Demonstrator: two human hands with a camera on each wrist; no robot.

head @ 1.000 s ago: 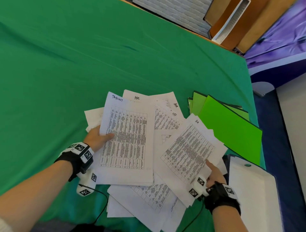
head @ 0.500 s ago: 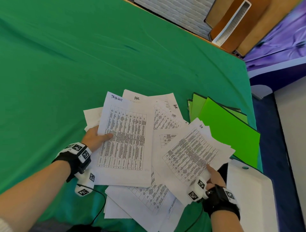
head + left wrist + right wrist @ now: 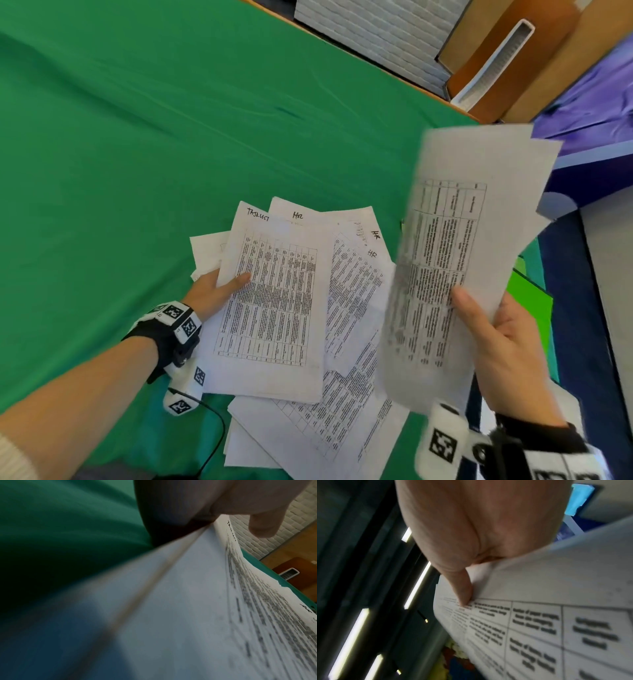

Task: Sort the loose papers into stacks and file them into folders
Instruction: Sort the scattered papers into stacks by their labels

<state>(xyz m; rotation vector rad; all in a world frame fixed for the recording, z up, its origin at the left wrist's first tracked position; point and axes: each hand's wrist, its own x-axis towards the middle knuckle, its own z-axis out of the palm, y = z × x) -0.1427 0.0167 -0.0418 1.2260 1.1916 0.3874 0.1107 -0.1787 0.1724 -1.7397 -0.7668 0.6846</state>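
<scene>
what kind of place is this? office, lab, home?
Probably an indoor recording setup, not a working office: the table is draped in green cloth, a white brick wall and wooden panels stand behind it, and printed papers and green folders are laid out as props.

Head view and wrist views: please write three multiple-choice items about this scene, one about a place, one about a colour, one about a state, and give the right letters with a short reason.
1. Where are the papers gripped by the right hand?
A. flat on the table
B. lifted above the table
C. inside a folder

2. What colour is the tablecloth?
A. green
B. red
C. white

3. What does the left hand do?
A. hangs idle
B. holds a pen
C. holds the sheet marked TASKLIST, thumb on top

Answers:
1 B, the lifted papers stand raised in front of the bright green folder.
2 A, green cloth covers the table.
3 C, the thumb lies on the sheet's left edge.
</scene>
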